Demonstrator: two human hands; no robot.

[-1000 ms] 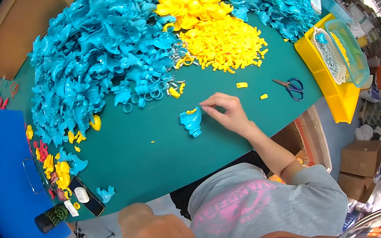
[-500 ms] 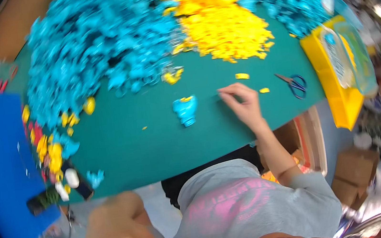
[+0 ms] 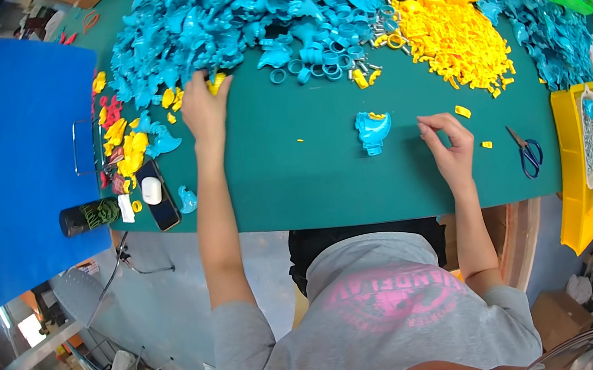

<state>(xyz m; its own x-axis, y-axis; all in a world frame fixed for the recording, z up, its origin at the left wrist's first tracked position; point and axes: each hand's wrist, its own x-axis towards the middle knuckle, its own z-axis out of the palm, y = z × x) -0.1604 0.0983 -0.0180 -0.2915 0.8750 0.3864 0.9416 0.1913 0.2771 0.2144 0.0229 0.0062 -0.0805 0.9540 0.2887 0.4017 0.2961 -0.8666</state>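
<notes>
Both my hands are over the green table [image 3: 267, 189]: left hand [image 3: 205, 116] half open, thumb and fingers astride a yellow piece [image 3: 216, 83], grip unclear; right hand [image 3: 455, 148] loosely curled, slightly open, empty, near the blue part [image 3: 374, 136].

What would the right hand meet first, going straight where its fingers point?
Likely the blue and yellow piece on the green table to its left, though how high the right hand sits is unclear.

Green tabletop [image 3: 274, 188] over grey-blue floor [image 3: 169, 299]
</notes>
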